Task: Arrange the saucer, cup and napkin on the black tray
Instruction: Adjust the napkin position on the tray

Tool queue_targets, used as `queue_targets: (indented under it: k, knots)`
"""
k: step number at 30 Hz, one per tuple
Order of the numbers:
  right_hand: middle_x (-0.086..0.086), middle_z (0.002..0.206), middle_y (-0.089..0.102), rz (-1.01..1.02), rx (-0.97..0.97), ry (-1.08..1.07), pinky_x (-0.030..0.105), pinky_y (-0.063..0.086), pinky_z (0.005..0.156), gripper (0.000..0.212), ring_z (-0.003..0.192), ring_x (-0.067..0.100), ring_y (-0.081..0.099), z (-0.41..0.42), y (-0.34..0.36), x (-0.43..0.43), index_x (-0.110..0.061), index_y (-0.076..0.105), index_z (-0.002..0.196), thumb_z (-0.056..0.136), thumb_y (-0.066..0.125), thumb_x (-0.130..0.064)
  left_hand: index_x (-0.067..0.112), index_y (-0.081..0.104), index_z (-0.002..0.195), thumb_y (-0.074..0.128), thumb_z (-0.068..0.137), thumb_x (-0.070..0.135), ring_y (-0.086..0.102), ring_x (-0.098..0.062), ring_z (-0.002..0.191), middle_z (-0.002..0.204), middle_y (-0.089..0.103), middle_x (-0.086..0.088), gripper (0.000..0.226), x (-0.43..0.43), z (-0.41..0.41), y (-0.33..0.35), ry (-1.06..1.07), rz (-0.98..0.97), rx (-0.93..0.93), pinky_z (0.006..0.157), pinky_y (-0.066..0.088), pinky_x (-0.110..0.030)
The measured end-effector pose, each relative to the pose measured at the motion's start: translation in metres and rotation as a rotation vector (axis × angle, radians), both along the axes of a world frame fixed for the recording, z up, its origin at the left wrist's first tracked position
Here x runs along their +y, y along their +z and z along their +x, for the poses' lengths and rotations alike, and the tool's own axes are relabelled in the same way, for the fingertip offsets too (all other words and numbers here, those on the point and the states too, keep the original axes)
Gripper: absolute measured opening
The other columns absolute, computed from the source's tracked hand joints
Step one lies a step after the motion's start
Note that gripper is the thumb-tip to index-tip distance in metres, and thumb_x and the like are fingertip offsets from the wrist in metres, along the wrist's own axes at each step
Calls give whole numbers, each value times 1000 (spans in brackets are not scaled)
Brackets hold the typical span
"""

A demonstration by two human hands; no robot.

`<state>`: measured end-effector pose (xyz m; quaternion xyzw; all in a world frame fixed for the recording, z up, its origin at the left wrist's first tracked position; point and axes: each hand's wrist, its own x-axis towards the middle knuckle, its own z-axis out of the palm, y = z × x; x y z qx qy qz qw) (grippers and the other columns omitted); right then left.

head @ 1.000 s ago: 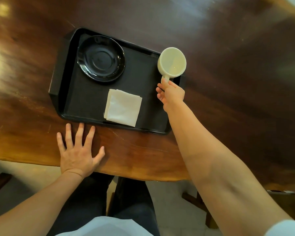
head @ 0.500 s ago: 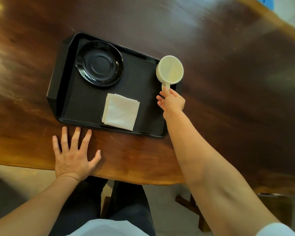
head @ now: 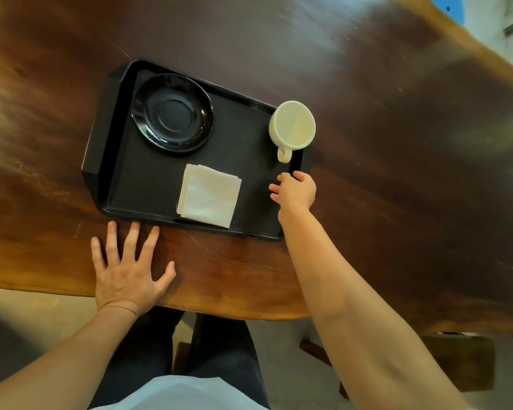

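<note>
Fingers (head: 131, 241) of the left hand (head: 128, 276) spread wide and straight, palm down, flat on the glossy dark-brown wooden table (head: 397, 173) near its front edge, holding nothing. Middle fingertips right at the near rim of the rectangular black plastic tray (head: 97, 161); touching it or just short of it, impossible to tell. (Below the table edge: dark trousers (head: 225, 365) and a bit of white shirt (head: 178, 395).)

Just past that rim, inside the tray at its near middle: folded square white paper napkin (head: 209, 195), lying flat, one corner close to the rim.

To the right of the napkin and a little farther off, right hand (head: 295, 192) over the tray's right edge, forearm stretched across the table's front. Fingers (head: 279, 189) there loosely curled, narrow gap, gripping nothing; contact with the tray rim not clear.

Beyond those fingertips and apart from them, the small loop handle of the round cream ceramic cup (head: 292, 124), pointing back toward the person. Cup itself upright, mouth up, at the tray's far right corner, body overlapping the right rim in this view.

Across the tray, in the far left corner and well apart from the cup: round glossy black saucer (head: 172, 112), right way up.

Farther off, more table, blurred, and a scrap of blue (head: 447, 5) at the top right.
</note>
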<state>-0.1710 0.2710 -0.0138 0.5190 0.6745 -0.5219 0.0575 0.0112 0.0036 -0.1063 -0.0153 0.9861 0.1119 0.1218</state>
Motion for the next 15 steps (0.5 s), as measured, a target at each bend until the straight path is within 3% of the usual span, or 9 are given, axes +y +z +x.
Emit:
queue_targets:
  k: [2,5,9,12,15]
  knots:
    - [5,99,72,76,40,39,23,55,54,21,67,11,69,3,-1,-17,-14,62,118,98,56,-11,23,40,149,38,80,70,13,-44,152,158,35,-18,84,0,0,0,4,6,-1,122,1,-63]
    - [5,90,73,-24,70,206,23,52,52,10,61,11,66,1,0,-51,-16,66,99,98,56,-17,24,40,149,39,80,70,12,-44,152,158,35,-18,84,2,-1,1,3,18,-7,122,1,-63]
    - [2,93,73,-140,32,423,24,57,55,7,68,14,73,-21,-4,-88,-16,63,103,100,58,-21,25,41,149,38,81,72,13,-43,152,157,38,-17,83,4,-4,3,-2,15,-26,122,0,-62]
    - [3,92,72,-169,-37,482,28,61,58,19,71,18,76,-34,-11,-110,-10,61,115,100,60,-22,27,41,149,38,81,73,14,-42,152,157,39,-16,82,3,-4,4,-7,2,-41,122,0,-61]
    - [4,79,71,-171,-75,493,38,65,68,14,72,26,78,-43,-16,-127,-8,60,93,99,61,-21,28,40,149,40,82,73,17,-42,151,157,39,-15,81,1,-4,2,-7,7,-29,122,1,-61]
